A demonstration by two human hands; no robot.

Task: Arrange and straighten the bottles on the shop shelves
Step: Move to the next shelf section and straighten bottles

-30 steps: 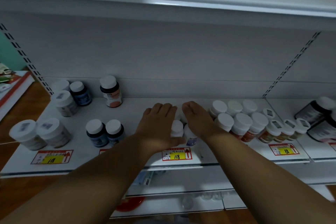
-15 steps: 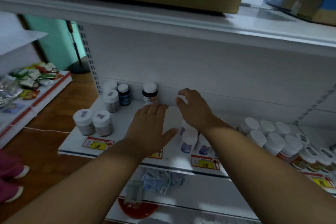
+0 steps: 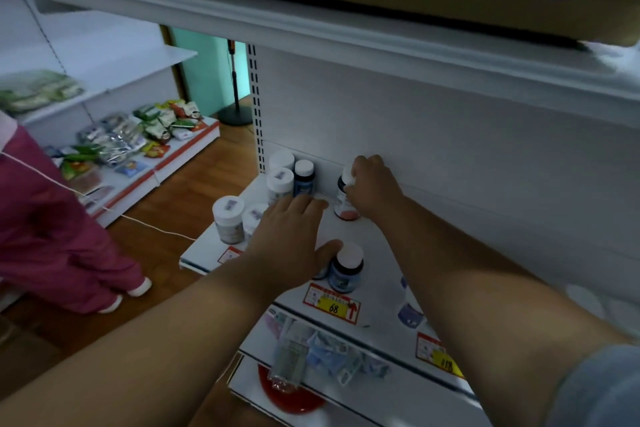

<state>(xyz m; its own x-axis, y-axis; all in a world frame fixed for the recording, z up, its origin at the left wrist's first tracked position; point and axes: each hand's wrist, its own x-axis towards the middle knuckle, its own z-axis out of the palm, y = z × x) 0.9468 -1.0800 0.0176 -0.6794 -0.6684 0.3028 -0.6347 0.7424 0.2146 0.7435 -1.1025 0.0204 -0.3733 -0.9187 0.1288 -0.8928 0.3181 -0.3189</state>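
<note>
Shelf [image 3: 349,236], white, middle tier, bottles part sorted, by the look of it roughly midway. Left end: four white-capped pale bottles, two at the front (one [image 3: 228,220] in full view, its neighbour [image 3: 254,218] half hidden behind the left hand) and two behind them ( [image 3: 280,184] and [image 3: 282,160]), standing upright in a loose block; one dark blue bottle [image 3: 304,177] upright just beside the rear pair, near the back panel. Left hand [image 3: 294,239]: fingers straight and relaxed, palm down over the shelf, holding nothing, its thumb just beside the blue-labelled bottle [image 3: 345,269] at the front edge; a second bottle seems to sit under the palm, too hidden to count. Right hand [image 3: 372,191]: fingers curled round the cap of the dark bottle with the pink label [image 3: 344,203], which stands at the back of the shelf, apart from any row; judged the piece now being placed. Further right: one pale purple-labelled bottle [image 3: 410,310], mostly covered by the right forearm, count beyond it unknown. Price tags on the front edge: three visible, the one marked 68 [image 3: 331,303] plainest. Remaining, as judged: group the lone pink-labelled bottle, line up the front bottles, face labels forward.
</note>
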